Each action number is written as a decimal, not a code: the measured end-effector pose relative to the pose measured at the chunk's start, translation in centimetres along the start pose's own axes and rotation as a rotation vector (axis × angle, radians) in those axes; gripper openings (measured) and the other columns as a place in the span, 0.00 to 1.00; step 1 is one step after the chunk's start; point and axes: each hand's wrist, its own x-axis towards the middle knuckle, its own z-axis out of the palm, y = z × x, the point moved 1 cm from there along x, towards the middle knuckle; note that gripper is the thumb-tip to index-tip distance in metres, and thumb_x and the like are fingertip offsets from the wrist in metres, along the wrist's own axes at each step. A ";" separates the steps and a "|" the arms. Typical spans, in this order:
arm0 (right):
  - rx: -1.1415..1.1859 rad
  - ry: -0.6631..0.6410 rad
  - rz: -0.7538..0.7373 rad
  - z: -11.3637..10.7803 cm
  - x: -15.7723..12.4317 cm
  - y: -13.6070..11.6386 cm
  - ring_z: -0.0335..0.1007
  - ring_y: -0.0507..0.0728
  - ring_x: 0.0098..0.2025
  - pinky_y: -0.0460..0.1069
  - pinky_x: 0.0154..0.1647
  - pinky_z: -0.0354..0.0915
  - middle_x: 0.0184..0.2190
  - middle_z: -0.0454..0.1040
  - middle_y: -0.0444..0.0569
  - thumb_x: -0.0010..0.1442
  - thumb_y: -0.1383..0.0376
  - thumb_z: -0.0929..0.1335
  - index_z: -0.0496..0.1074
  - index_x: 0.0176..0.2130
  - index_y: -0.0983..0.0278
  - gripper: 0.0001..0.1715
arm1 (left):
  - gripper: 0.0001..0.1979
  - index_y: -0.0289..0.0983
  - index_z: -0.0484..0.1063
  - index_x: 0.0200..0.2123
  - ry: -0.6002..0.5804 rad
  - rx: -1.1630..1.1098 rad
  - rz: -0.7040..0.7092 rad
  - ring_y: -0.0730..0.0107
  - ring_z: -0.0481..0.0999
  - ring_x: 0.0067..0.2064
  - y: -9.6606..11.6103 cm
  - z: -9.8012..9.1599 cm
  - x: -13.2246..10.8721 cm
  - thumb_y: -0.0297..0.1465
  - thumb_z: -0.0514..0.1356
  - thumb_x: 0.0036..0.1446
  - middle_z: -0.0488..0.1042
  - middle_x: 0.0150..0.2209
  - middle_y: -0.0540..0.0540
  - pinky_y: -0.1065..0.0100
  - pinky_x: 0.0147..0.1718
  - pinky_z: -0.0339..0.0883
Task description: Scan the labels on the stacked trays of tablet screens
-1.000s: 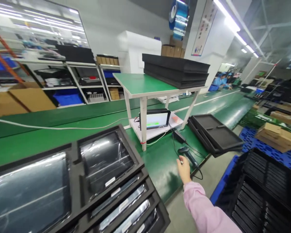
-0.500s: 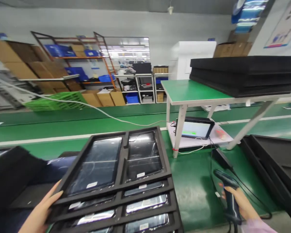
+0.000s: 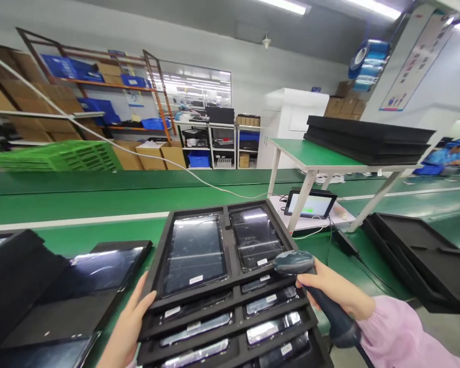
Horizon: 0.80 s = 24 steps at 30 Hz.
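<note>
In the head view, our right hand [image 3: 335, 289] has its fingers wrapped around the grip of a handheld scanner [image 3: 295, 261], whose head points to nine o'clock while its handle slants down between four and five. The scanner's head overlaps the front of the stacked black trays [image 3: 233, 255] over the bench [image 3: 111, 191], just beside the label [image 3: 262, 261] on the right-hand panel [image 3: 255, 237]. That label lies between nine and ten o'clock from our right hand, the nearer one, its long axis running nearly nine to three. Our left hand [image 3: 128, 319] touches the stack's nine o'clock edge, thumb on the rim; whether its fingers close underneath, we cannot tell.
</note>
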 end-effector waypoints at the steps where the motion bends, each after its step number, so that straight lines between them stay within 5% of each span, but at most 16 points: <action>1: -0.040 0.008 0.014 1.0 0.0 -0.5 0.63 0.49 0.16 0.44 0.12 0.59 0.30 0.71 0.42 0.49 0.59 0.70 0.58 0.42 0.59 0.22 | 0.34 0.54 0.58 0.59 -0.032 -0.011 -0.011 0.60 0.58 0.62 -0.2 -0.2 0.1 0.45 0.61 0.48 0.59 0.61 0.56 0.60 0.61 0.48; 8: -0.172 0.143 0.037 5.4 -0.6 -2.6 0.62 0.50 0.15 0.44 0.11 0.59 0.25 0.69 0.40 0.49 0.60 0.69 0.55 0.42 0.58 0.23 | 0.34 0.58 0.51 0.61 -0.205 -0.042 -0.027 0.64 0.54 0.63 -0.7 -0.5 0.5 0.46 0.59 0.52 0.55 0.63 0.60 0.61 0.63 0.43; 19: -0.186 0.230 0.061 7.0 -1.2 -3.4 0.62 0.49 0.16 0.44 0.12 0.60 0.25 0.67 0.38 0.50 0.58 0.68 0.53 0.38 0.60 0.21 | 0.31 0.52 0.46 0.63 -0.290 0.009 0.071 0.65 0.52 0.64 -0.7 -0.5 0.6 0.41 0.53 0.58 0.51 0.65 0.55 0.60 0.63 0.41; 24: -0.083 0.189 0.020 12.1 -1.9 -3.3 0.62 0.48 0.16 0.43 0.12 0.59 0.29 0.70 0.41 0.50 0.58 0.67 0.54 0.38 0.61 0.20 | 0.32 0.49 0.45 0.64 -0.297 -0.004 0.112 0.63 0.51 0.64 -1.0 -0.4 0.8 0.40 0.53 0.58 0.51 0.65 0.52 0.59 0.63 0.41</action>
